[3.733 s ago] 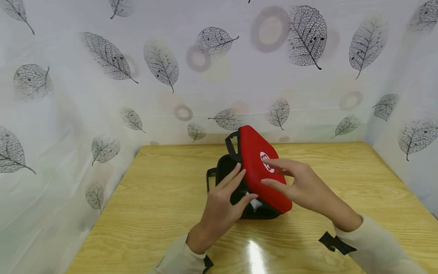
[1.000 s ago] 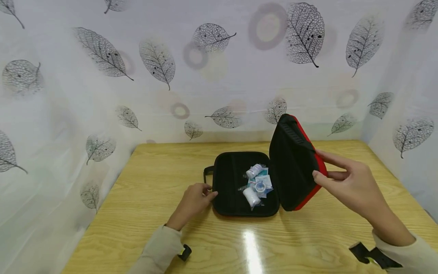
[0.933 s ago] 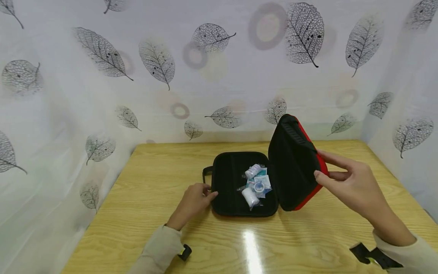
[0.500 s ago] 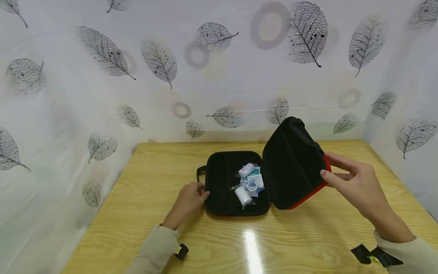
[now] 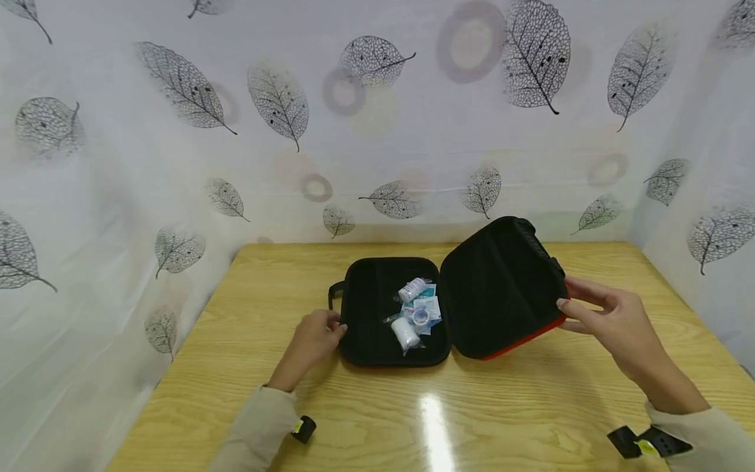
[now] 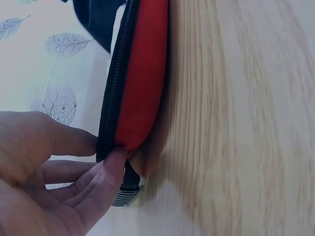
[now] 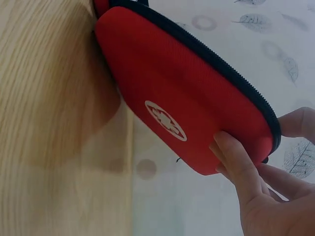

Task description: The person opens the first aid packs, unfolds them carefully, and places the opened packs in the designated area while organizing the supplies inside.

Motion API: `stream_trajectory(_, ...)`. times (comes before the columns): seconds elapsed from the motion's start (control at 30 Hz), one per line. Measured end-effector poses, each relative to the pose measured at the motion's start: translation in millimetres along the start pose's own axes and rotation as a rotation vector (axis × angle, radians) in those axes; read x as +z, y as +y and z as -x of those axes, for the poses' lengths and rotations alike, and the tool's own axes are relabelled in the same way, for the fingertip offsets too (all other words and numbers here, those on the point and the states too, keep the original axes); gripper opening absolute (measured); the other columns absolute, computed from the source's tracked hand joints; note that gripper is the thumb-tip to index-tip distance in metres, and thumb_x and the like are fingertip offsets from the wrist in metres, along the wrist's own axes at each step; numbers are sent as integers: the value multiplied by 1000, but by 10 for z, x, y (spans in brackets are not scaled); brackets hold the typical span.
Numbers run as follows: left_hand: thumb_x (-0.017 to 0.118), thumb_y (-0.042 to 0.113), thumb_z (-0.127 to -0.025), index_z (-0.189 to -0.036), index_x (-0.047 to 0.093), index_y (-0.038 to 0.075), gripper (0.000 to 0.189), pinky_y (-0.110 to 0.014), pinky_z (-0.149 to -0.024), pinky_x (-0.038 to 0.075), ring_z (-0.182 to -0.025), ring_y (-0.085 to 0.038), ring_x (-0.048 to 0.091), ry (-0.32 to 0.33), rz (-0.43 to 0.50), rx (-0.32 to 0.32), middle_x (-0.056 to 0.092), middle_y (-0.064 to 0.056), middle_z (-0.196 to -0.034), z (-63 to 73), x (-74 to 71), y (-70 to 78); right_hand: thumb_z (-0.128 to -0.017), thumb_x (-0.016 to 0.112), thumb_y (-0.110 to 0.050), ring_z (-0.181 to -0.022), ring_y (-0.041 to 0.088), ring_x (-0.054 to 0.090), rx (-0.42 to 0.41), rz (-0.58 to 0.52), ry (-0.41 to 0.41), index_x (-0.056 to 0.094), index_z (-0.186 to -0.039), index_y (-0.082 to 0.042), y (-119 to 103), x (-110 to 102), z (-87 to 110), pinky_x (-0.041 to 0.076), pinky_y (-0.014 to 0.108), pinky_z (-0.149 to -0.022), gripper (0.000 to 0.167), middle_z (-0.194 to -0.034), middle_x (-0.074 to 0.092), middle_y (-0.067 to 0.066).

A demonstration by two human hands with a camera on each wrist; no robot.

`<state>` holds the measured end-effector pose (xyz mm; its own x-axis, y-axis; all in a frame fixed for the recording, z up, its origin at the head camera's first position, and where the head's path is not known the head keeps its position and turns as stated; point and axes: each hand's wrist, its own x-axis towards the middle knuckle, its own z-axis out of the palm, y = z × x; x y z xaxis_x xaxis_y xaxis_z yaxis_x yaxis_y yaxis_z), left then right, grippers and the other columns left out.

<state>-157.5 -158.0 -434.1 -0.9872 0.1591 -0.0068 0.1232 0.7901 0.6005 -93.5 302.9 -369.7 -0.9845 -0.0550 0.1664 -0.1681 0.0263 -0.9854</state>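
A red zippered first-aid case lies unfolded on the table, its black-lined base (image 5: 366, 314) flat and its lid (image 5: 501, 295) tilted up to the right. My left hand (image 5: 309, 344) pinches the base's left edge beside the black carry handle (image 5: 335, 295). With thumb and fingers my right hand (image 5: 616, 321) grips the lid's outer rim; the right wrist view shows fingers on the red shell (image 7: 192, 98) near a white emblem (image 7: 166, 121). Inside the base sit a wrapped white roll (image 5: 405, 334), a smaller white roll (image 5: 412, 289), a round tape roll (image 5: 421, 316) and flat packets (image 5: 427, 305).
The case stands on a wood-grain table (image 5: 265, 406). A leaf-patterned white curtain (image 5: 377, 131) encloses the back and sides. Black straps (image 5: 649, 442) circle both sleeves near the wrists.
The case has been unfolded from nearly closed, and its contents came into view. Over the last second, my right hand has lowered the lid outward while the base and left hand shifted left.
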Motion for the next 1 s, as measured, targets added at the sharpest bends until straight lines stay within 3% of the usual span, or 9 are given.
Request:
stream_trajectory(0.07,70,10,-95,-113,72,-6,23,-37,-69,54,-74,-17,61,5,-1,-6,68,-6,-87,-5,-18,-25,-99,60,4,-94,12,73,46,-12,-12,48,-147,1,43,-42,9,60,32,-73,50,-121,65,-12)
stream_trajectory(0.13,70,10,-95,-113,72,-6,24,-37,-68,54,-74,-17,61,10,0,-15,68,-6,-87,-8,-38,-46,-99,60,3,-94,12,73,101,-24,-18,53,-144,-5,85,-84,15,60,32,-75,46,-120,64,-14)
stream_trajectory(0.3,69,11,-96,-116,71,-7,27,-39,-70,54,-76,-19,62,17,-12,-28,70,-10,-91,-21,-85,-107,-99,64,0,-92,16,74,218,-21,-15,68,-122,-21,174,-152,20,60,29,-78,32,-115,67,-13)
stream_trajectory(0.37,69,11,-96,-117,70,-7,28,-39,-71,54,-77,-19,62,17,-19,-36,70,-11,-93,-26,-100,-130,-99,65,-6,-92,16,74,259,65,-19,64,-132,-9,205,-155,18,59,27,-80,32,-114,66,-12)
stream_trajectory(0.53,67,11,-97,-119,69,-8,30,-39,-72,55,-79,-20,64,15,-19,-56,71,-13,-97,-33,-140,-173,-101,65,-20,-92,17,75,353,286,-45,36,-145,20,312,-152,29,57,22,-82,66,-119,66,1)
stream_trajectory(0.73,67,11,-97,-119,70,-8,29,-42,-74,56,-83,-22,67,21,-12,-58,73,-14,-98,-41,-169,-212,-101,65,-21,-94,20,74,411,299,-72,36,-143,22,463,-172,61,58,26,-84,67,-124,66,18)
stream_trajectory(1.0,66,10,-98,-118,70,-9,28,-37,-66,55,-79,-20,67,10,10,-67,73,-17,-103,-40,-192,-220,-99,68,-23,-95,18,74,507,294,-84,37,-140,24,598,-206,89,59,34,-84,70,-122,66,17)
